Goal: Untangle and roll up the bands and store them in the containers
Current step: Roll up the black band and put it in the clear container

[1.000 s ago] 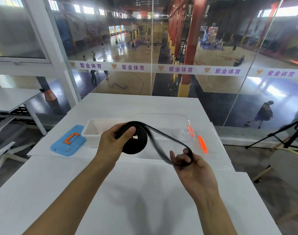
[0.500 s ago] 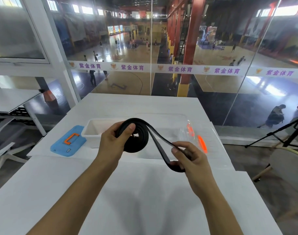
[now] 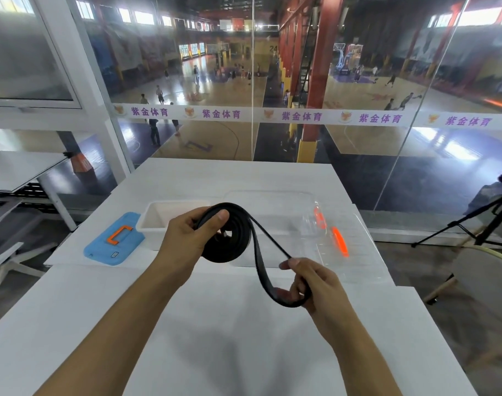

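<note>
Below and behind both hands the white tabletop (image 3: 229, 352) lies bare, so there is open room to drop or pull back. Just beyond the left hand (image 3: 184, 241) sits the open white rectangular plastic container (image 3: 158, 221), its near wall close ahead of the knuckles. Left of that hand, the flat blue plastic lid with an orange handle (image 3: 115, 238) covers the surface. Ahead and right of the right hand (image 3: 315, 284), a clear plastic container with orange clips (image 3: 344, 247) blocks a low forward reach. Between the hands the black rubber band (image 3: 255, 247) hangs across the gap. Farther ahead, the glass wall (image 3: 358, 81) closes things off.
</note>
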